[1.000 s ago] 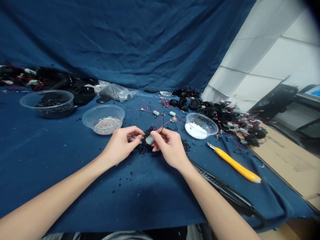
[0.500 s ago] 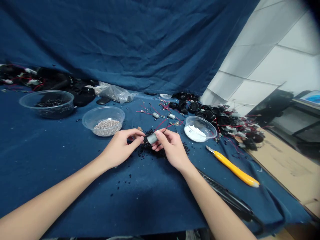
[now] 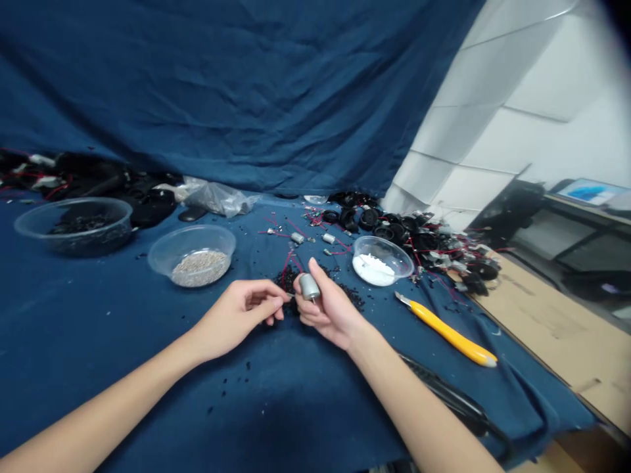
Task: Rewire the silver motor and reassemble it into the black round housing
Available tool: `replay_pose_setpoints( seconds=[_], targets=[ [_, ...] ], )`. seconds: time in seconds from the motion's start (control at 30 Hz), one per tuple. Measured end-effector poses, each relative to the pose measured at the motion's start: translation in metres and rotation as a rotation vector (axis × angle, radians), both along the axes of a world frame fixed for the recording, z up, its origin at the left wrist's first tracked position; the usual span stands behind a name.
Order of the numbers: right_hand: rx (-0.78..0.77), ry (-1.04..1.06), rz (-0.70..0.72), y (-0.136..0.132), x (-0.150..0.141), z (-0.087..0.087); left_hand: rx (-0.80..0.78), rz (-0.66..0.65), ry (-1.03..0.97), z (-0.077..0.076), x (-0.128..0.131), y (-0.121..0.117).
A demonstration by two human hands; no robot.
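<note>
So, the right grip [image 3: 328,312] is clamped on a small silver motor [image 3: 309,287], thumb on one side and fingers on the other, held up just above the desk near the middle of the frame. The left grip [image 3: 236,312] has its fingertips [image 3: 279,297] pinched together right by the motor's thin end; whether they hold anything tiny there is too small to tell. Under both hands lies a scattered heap of black granules [image 3: 288,281] on the blue cloth [image 3: 148,387] covering the desk. Just above it, loose motors [image 3: 297,238] trail red wires. To the left sits a clear bowl of silver beads [image 3: 193,276], and further left a bowl of black pieces [image 3: 73,242]. To the right are a clear bowl of white granules [image 3: 377,259] and a yellow utility knife [image 3: 451,334]. Black round parts [image 3: 394,226] pile up beyond them, toward the upper right.
</note>
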State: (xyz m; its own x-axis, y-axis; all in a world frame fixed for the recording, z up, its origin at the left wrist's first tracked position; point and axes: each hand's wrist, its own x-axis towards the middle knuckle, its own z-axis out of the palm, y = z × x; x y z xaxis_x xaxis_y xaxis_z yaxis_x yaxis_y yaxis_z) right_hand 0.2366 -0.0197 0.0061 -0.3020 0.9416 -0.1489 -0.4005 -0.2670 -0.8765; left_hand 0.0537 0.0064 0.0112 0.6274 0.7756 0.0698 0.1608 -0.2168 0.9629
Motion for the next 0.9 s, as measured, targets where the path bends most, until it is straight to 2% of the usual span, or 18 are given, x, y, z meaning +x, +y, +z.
replay_pose_setpoints(
  seconds=[0.1,0.23,0.3,0.4,0.47,0.5,0.57,0.63,0.73,0.9],
  targets=[
    [0.073,0.091,0.044,-0.001,0.002,0.007,0.048,0.047,0.027,0.004,-0.004,0.004],
    [0.218,0.106,-0.086,-0.006,0.005,0.018,0.164,0.121,0.012,0.006,-0.014,0.012],
    [0.332,0.028,-0.27,-0.01,0.007,0.024,0.267,0.173,0.035,0.007,-0.016,0.02],
    [0.578,-0.256,-0.699,-0.015,0.012,0.032,0.475,0.268,0.104,0.013,-0.002,0.03],
    [0.688,-0.368,-0.962,-0.017,0.019,0.035,0.573,0.228,0.104,0.02,0.02,0.028],
    [0.704,-0.366,-1.064,-0.017,0.023,0.036,0.667,0.166,0.111,0.025,0.034,0.024],
    [0.657,-0.242,-1.207,-0.015,0.032,0.036,0.862,0.086,0.067,0.034,0.061,0.01],
    [0.555,-0.045,-1.262,-0.011,0.041,0.035,0.993,-0.001,0.004,0.043,0.082,-0.007],
    [0.432,0.164,-1.248,-0.005,0.053,0.036,1.114,-0.075,-0.12,0.051,0.098,-0.03],
    [0.323,0.293,-1.179,-0.003,0.06,0.042,1.161,-0.108,-0.158,0.06,0.103,-0.048]
  ],
)
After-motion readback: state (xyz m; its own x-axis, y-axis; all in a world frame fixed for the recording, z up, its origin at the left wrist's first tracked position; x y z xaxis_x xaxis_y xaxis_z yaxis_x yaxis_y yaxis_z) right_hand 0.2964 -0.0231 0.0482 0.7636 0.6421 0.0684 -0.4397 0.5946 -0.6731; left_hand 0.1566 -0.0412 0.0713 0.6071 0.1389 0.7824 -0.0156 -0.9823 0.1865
